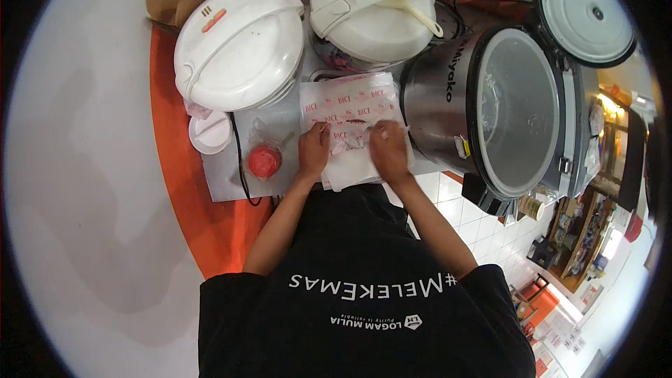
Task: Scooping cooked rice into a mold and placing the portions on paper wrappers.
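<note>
In front of me, a stack of printed wrapping paper [349,95] lies on the metal table, white with red print. My left hand [315,149] is at its left side, fingers curled at the edge of a small crumpled clear plastic piece. My right hand [389,151] is over the right part of the paper, blurred, with its fingers bent near the same crumpled piece. What each hand pinches is too small to tell. A thin brown strip [356,121] shows on the paper between my hands. Left of my left hand sits a red round thing in clear plastic [264,161].
Two white lidded containers [239,47] [373,10] stand behind the paper, a pale rice paddle [415,9] on the right one. A large Miyako rice cooker [438,97] with its lid raised is on the right. A small white lid [210,131] and a black cable [238,157] lie at left.
</note>
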A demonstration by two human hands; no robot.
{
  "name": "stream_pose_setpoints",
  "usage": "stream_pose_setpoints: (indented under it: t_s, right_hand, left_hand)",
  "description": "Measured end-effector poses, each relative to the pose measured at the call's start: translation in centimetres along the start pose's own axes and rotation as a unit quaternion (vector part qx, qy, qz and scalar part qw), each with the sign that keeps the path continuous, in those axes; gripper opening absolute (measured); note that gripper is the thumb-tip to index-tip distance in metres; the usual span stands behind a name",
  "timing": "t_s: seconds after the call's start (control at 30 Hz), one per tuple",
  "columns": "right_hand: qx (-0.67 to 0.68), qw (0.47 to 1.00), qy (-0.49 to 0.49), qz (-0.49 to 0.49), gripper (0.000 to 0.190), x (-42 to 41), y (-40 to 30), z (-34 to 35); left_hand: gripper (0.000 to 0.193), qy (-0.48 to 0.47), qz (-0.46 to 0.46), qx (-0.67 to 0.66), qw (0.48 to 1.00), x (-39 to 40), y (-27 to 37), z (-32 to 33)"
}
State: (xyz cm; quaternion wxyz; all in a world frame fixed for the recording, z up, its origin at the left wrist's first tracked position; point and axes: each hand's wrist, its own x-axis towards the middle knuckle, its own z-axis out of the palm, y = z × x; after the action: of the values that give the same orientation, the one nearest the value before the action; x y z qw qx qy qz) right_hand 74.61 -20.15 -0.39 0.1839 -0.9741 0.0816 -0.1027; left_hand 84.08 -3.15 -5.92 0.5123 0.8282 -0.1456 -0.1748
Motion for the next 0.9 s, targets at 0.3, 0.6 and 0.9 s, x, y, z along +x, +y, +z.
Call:
stream_pose_setpoints:
  t_s: [0.3,0.6,0.9]
  right_hand:
    - [-0.042,0.982,-0.178,0.039,0.071,-2.9,-2.2,3.8]
    - [-0.078,0.979,-0.189,0.005,0.075,-2.9,-1.8,2.6]
    - [-0.015,0.972,-0.232,0.026,0.078,-3.1,-1.9,2.4]
  left_hand:
    - [0.02,-0.043,-0.044,0.19,0.98,-0.6,0.9,-2.2]
    - [0.024,-0.199,-0.308,-0.116,0.923,-2.8,-1.7,-4.6]
    - [0.041,-0.244,-0.028,0.061,0.968,5.5,-0.7,-5.0]
